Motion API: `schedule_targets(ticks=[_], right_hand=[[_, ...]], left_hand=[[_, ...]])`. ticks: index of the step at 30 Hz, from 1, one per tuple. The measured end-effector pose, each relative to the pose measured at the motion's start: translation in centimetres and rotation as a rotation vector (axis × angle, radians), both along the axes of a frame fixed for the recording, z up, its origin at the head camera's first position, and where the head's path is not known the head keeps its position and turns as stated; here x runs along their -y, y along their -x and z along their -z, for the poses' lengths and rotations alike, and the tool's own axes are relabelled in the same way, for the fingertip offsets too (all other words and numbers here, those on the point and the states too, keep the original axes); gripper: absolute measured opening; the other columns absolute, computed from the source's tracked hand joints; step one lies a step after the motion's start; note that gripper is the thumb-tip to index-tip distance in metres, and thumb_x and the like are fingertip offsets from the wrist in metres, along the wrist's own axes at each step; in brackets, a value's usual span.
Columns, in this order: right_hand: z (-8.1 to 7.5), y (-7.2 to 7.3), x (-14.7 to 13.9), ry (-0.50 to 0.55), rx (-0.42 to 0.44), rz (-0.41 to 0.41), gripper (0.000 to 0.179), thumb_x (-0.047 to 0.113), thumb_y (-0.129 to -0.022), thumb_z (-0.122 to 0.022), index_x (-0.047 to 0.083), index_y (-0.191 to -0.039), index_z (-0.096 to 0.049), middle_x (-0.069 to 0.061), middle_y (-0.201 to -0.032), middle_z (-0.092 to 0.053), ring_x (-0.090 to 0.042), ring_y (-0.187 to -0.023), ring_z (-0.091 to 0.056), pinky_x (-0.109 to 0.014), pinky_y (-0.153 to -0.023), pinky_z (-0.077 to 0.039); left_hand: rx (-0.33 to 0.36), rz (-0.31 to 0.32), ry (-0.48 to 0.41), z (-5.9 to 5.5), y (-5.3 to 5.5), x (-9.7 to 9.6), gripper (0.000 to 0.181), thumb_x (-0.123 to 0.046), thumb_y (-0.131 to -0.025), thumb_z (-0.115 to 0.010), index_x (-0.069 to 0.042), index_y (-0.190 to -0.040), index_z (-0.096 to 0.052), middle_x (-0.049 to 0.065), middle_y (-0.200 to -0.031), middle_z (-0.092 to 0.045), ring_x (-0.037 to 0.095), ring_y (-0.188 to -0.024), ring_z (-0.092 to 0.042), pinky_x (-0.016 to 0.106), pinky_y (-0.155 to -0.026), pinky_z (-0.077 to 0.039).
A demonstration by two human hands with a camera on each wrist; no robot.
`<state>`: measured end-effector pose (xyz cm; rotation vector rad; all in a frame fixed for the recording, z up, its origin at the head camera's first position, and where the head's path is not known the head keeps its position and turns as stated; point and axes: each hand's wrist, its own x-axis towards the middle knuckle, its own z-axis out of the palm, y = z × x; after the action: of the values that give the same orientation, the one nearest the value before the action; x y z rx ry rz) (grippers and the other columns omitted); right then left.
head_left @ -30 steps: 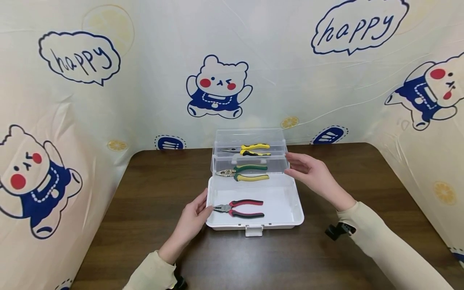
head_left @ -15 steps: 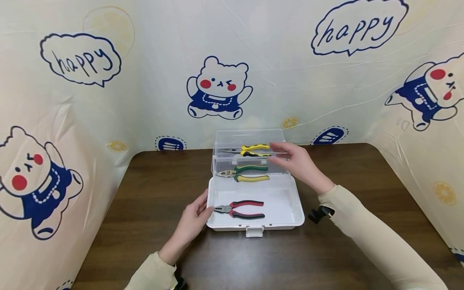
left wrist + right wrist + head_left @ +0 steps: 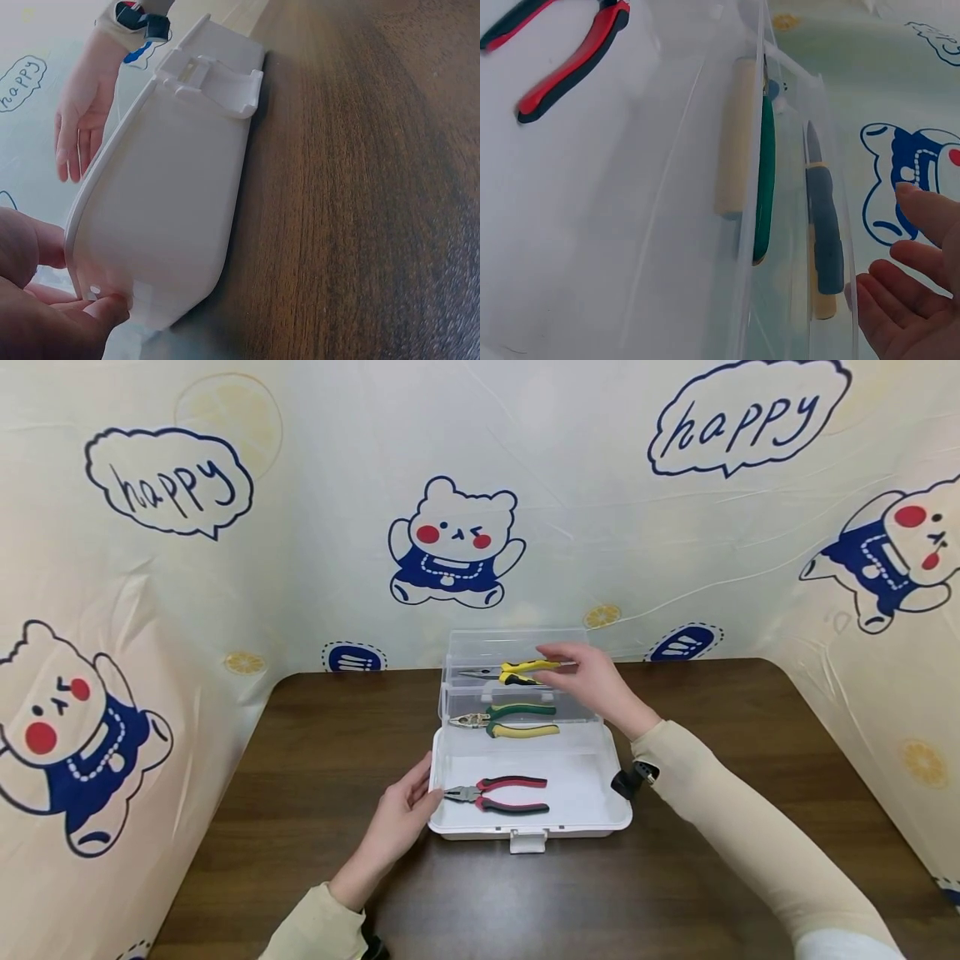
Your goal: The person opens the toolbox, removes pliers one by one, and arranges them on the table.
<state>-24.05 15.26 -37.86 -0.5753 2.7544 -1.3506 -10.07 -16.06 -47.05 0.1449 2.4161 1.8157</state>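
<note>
A white tool box (image 3: 585, 793) stands with its clear tiered trays (image 3: 577, 710) raised at the back. My left hand (image 3: 401, 814) pinches its left rim between thumb and fingers. Pliers with red and black handles (image 3: 513, 810) lie in the base. In the lower tray are combination pliers with green and yellow handles (image 3: 525, 731). Long-nose pliers with yellow and black handles (image 3: 517, 679) lie in the upper tray. My right hand (image 3: 600, 685) is over their handle ends, fingers apart and gripping nothing; in the right wrist view its fingertips (image 3: 862, 285) are right by the tray's clear wall.
The box's latch (image 3: 528, 841) hangs down at the front. Brown wooden tabletop (image 3: 322, 727) surrounds the box. A printed cloth (image 3: 337, 527) with cartoon bears rises just behind the trays and along both sides.
My right hand has left the right edge of the trays and moved left to the yellow and black pliers' handles. The left hand keeps its hold on the rim.
</note>
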Motion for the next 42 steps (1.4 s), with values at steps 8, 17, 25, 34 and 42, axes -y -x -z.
schedule_targets(ticks=[8, 17, 25, 34, 42], right_hand=[[0.0, 1.3, 1.0, -0.06, -0.028, -0.032, 0.046, 0.022, -0.098, -0.076, 0.005, -0.14, -0.066, -0.015, -0.14, -0.064, -0.033, -0.127, -0.061, -0.045, -0.102, -0.056], [0.7, 2.4, 1.9, -0.151, -0.068, -0.066, 0.039, 0.024, -0.095, -0.079, 0.006, -0.129, -0.074, -0.013, -0.131, -0.067, -0.032, -0.124, -0.059, -0.047, -0.1, -0.055], [0.7, 3.2, 2.4, -0.268, -0.044, -0.089, 0.038, 0.028, -0.094, -0.081, 0.01, -0.127, -0.076, -0.013, -0.129, -0.064, -0.032, -0.121, -0.056, -0.048, -0.101, -0.051], [-0.6, 4.1, 3.2, -0.394, -0.079, -0.154, 0.033, 0.023, -0.091, -0.083, 0.006, -0.119, -0.078, -0.016, -0.135, -0.06, -0.034, -0.128, -0.052, -0.048, -0.109, -0.045], [-0.7, 4.0, 3.3, -0.445, -0.16, -0.153, 0.028, 0.022, -0.09, -0.084, 0.006, -0.112, -0.08, -0.014, -0.131, -0.058, -0.032, -0.123, -0.051, -0.048, -0.107, -0.044]], left_hand=[[-0.027, 0.009, -0.018, 0.2, 0.0, 0.1, 0.061, 0.003, -0.1, -0.061, 0.009, -0.156, -0.036, 0.026, -0.158, -0.043, 0.037, -0.14, -0.051, 0.036, -0.108, -0.046], [0.008, -0.009, 0.013, 0.1, -0.1, -0.2, 0.062, 0.002, -0.101, -0.062, 0.007, -0.157, -0.036, 0.024, -0.159, -0.042, 0.036, -0.141, -0.051, 0.04, -0.108, -0.046], [0.023, -0.015, 0.009, -0.1, -0.3, -0.3, 0.062, -0.001, -0.101, -0.063, 0.005, -0.158, -0.037, 0.023, -0.16, -0.042, 0.036, -0.141, -0.051, 0.04, -0.106, -0.046], [-0.005, -0.011, -0.006, -0.1, -0.1, -0.4, 0.062, 0.003, -0.101, -0.062, 0.009, -0.157, -0.036, 0.025, -0.16, -0.041, 0.038, -0.141, -0.05, 0.04, -0.106, -0.046], [-0.02, -0.005, -0.024, 0.0, -0.3, -0.5, 0.062, 0.004, -0.1, -0.062, 0.011, -0.156, -0.036, 0.028, -0.158, -0.042, 0.04, -0.14, -0.05, 0.037, -0.106, -0.047]])
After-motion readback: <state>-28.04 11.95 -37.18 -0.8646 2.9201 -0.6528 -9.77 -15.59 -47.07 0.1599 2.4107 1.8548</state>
